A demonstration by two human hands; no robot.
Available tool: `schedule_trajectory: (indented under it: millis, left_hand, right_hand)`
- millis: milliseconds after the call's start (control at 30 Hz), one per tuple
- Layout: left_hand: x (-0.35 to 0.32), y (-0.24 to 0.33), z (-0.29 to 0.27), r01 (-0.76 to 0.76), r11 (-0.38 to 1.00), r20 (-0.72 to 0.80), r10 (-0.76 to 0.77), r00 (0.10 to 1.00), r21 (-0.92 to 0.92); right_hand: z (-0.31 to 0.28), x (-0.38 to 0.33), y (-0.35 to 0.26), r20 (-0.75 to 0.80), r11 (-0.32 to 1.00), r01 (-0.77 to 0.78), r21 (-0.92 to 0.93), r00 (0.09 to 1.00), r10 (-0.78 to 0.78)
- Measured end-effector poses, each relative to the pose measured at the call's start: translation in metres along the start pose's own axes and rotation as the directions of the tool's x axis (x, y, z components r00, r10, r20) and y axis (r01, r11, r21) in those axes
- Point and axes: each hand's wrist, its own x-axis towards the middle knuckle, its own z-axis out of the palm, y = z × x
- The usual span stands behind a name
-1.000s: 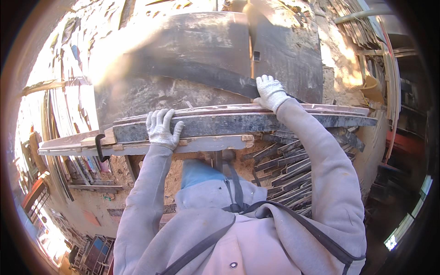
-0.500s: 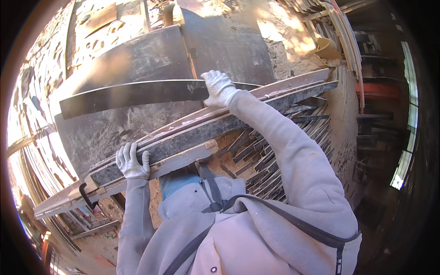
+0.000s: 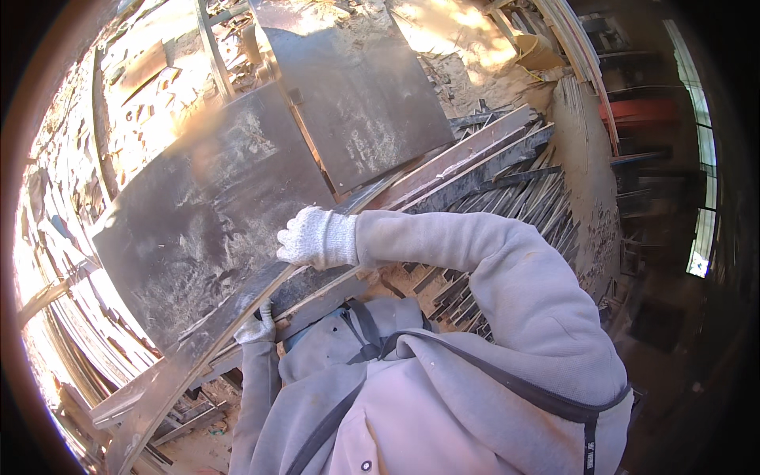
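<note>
Two gloved hands grip a long metal bar (image 3: pixel 237 324) that slants from lower left up toward the upper right, over a dark steel sheet (image 3: pixel 206 229). Right hand (image 3: pixel 317 237) fingers curl closed on its upper edge; left hand (image 3: pixel 257 326) fingers wrap it lower down.

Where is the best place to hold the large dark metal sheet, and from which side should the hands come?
Probably by its lower long edge, from the person's own side. The metal sheet tilts up and away, so this edge is the nearest. The right hand already rests there, and the left hand is lower along the same edge. Two hands set well apart should suit such a wide, thin plate, and gloves suit its thin edge.
</note>
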Motion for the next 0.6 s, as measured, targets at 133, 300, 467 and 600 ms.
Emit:
schedule_trajectory:
  millis: [133,300,467,600]
  left_hand:
    - [0.002,-0.005,0.004,-0.064,0.983,-0.186,0.096,0.978,0.171]
    - [0.009,-0.005,-0.007,-0.164,0.967,-0.205,0.204,0.957,0.197]
    - [0.013,0.017,-0.036,-0.290,0.936,-0.177,0.325,0.929,0.198]
    - [-0.003,0.043,-0.058,-0.288,0.919,-0.151,0.335,0.930,0.269]
  right_hand:
    - [0.003,0.002,-0.015,-0.126,1.000,0.013,-0.028,0.992,-0.016]
    - [-0.030,-0.042,-0.011,-0.356,0.980,-0.181,-0.082,0.924,0.141]
    - [-0.053,-0.060,0.013,-0.446,0.985,-0.153,-0.079,0.889,0.102]
    - [-0.064,-0.087,0.006,-0.449,0.960,-0.241,-0.141,0.880,0.155]
